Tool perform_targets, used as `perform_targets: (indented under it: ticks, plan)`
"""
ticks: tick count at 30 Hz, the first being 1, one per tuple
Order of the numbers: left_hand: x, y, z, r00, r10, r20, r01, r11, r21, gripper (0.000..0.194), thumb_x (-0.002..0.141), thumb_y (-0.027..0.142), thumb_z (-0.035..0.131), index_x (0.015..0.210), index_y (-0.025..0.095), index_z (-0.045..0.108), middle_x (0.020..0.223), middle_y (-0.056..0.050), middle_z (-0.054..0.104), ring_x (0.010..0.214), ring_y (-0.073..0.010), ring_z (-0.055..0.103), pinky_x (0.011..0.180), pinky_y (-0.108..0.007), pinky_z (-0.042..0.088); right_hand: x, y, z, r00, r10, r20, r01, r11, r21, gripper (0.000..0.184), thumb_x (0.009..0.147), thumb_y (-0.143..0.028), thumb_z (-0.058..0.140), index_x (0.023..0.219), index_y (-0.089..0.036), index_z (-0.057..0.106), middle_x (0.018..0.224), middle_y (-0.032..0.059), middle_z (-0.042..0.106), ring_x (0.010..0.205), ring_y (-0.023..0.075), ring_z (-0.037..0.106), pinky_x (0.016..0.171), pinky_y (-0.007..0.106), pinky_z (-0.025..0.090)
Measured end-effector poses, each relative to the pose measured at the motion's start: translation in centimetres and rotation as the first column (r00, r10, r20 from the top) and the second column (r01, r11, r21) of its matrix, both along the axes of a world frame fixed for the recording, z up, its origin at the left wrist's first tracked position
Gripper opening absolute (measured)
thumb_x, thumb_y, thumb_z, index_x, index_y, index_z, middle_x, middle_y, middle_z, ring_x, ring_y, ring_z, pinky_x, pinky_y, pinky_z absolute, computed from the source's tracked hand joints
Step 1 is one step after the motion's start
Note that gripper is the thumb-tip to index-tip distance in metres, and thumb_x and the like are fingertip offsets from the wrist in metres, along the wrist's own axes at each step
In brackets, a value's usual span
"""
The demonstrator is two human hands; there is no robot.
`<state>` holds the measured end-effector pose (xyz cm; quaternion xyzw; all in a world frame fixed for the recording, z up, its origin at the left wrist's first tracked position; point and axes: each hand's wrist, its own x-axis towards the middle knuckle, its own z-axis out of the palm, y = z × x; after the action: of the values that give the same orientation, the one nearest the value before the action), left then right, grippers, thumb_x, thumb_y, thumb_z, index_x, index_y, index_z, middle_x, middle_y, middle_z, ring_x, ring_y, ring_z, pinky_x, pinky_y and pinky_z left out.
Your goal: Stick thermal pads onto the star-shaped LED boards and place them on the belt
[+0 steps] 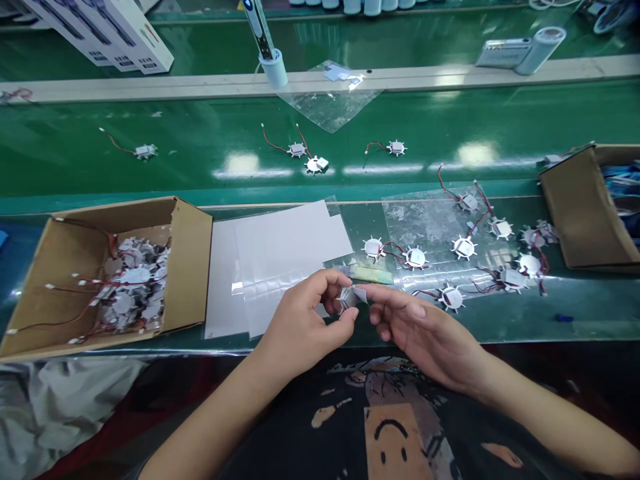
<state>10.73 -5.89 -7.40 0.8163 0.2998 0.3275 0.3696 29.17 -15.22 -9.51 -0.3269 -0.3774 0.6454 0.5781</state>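
L. hand [313, 320] is pinching a sm. gray-white disc [345, 301] over the counter [520, 319]; r. hand [425, 330] is meeting its flap [360, 293], can't tell if pinching. Keeping the rim steady is prob. helping alignment.

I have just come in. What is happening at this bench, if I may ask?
The person's left hand holds a small part; the right hand is at a small grey piece by its edge. White wired parts lie on the bench to the right, and many more sit in the cardboard box at left.
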Motion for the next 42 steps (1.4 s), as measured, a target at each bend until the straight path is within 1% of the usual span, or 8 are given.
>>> perform_targets:
  ticks: [8,14,18,23,27,32,36,42]
  plan:
    - [0.0,0.2,0.1,1.0,-0.011,-0.003,0.011,1.0,-0.026,0.028,0.081,0.021,0.067,0.108,0.022,0.058,0.081,0.002,0.056,0.07,-0.0076,0.054,0.068,-0.022,0.047,0.5,-0.4,-0.3,0.951,0.008,0.31,-0.054,0.989,0.14,0.054,0.092,-0.059,0.051,0.141,-0.037,0.054,0.146,0.0018,0.036,0.123,0.0199,0.04,0.096,0.03,0.039]
    - [0.4,0.7,-0.2,0.998,-0.003,0.055,0.004,1.0,-0.02,0.033,0.084,0.021,0.068,0.115,0.025,0.055,0.094,0.0,0.06,0.082,-0.0091,0.058,0.078,-0.024,0.049,0.0,-0.8,1.3,0.422,-0.138,0.896,-0.216,0.945,0.247,0.087,0.095,-0.053,0.049,0.159,-0.034,-0.007,0.161,-0.0012,-0.018,0.151,0.0261,-0.009,0.122,0.052,0.008]
    - [0.6,1.2,-0.4,0.995,0.045,0.093,-0.045,0.999,-0.001,0.028,0.085,0.023,0.066,0.11,0.022,0.056,0.095,0.0,0.062,0.082,-0.0097,0.059,0.079,-0.024,0.05,-0.7,0.0,2.0,0.002,-0.385,0.923,-0.256,0.892,0.372,0.104,0.088,-0.046,0.058,0.157,-0.029,-0.018,0.162,0.0083,-0.008,0.15,0.0325,0.005,0.111,0.063,0.031]
    - [0.0,5.0,1.6,0.989,0.131,0.066,-0.14,0.976,0.164,0.031,0.086,0.027,0.062,0.115,0.023,0.054,0.1,0.0,0.06,0.087,-0.0096,0.059,0.082,-0.022,0.048,0.7,1.8,1.7,-0.138,-0.731,0.668,-0.16,0.682,0.714,0.082,0.086,-0.036,0.057,0.156,-0.023,0.016,0.16,0.0111,0.012,0.142,0.0287,0.027,0.1,0.052,0.049]
    - [0.6,11.8,5.8,0.938,0.344,0.025,-0.34,0.91,0.239,0.039,0.085,0.029,0.06,0.122,0.018,0.053,0.103,-0.005,0.063,0.083,-0.012,0.059,0.077,-0.023,0.05,2.7,4.0,0.2,-0.287,-0.689,0.665,-0.053,0.705,0.707,0.051,0.092,-0.029,0.052,0.142,-0.026,0.042,0.141,0.0047,0.046,0.125,0.0258,0.043,0.1,0.052,0.045]
    - [2.3,19.8,8.8,0.836,0.513,-0.196,-0.435,0.836,0.334,0.041,0.086,0.021,0.056,0.128,0.017,0.055,0.113,-0.009,0.065,0.094,-0.0198,0.063,0.089,-0.034,0.052,3.4,5.6,-0.9,-0.301,-0.684,0.664,0.012,0.694,0.72,0.034,0.092,-0.021,0.05,0.125,-0.025,0.056,0.128,0.0031,0.055,0.115,0.025,0.047,0.096,0.049,0.041]
    - [3.9,21.2,9.9,0.705,0.655,-0.271,-0.463,0.715,0.524,0.075,0.077,0.015,0.059,0.149,0.011,0.037,0.147,-0.022,0.04,0.128,-0.0441,0.045,0.105,-0.061,0.038,3.1,5.3,-0.7,-0.241,-0.712,0.659,0.01,0.677,0.736,0.029,0.092,-0.021,0.051,0.118,-0.028,0.062,0.13,0.003,0.053,0.118,0.0253,0.045,0.099,0.048,0.037]
    - [9.2,22.0,11.3,0.728,0.537,-0.426,-0.071,0.678,0.732,0.059,0.082,0.01,0.045,0.139,0.022,0.052,0.148,-0.005,0.044,0.131,-0.0323,0.045,0.106,-0.051,0.042,3.0,5.2,-0.8,-0.186,-0.71,0.68,-0.02,0.694,0.719,0.026,0.084,-0.022,0.066,0.108,-0.029,0.064,0.13,-0.0006,0.054,0.121,0.0236,0.044,0.11,0.047,0.026]
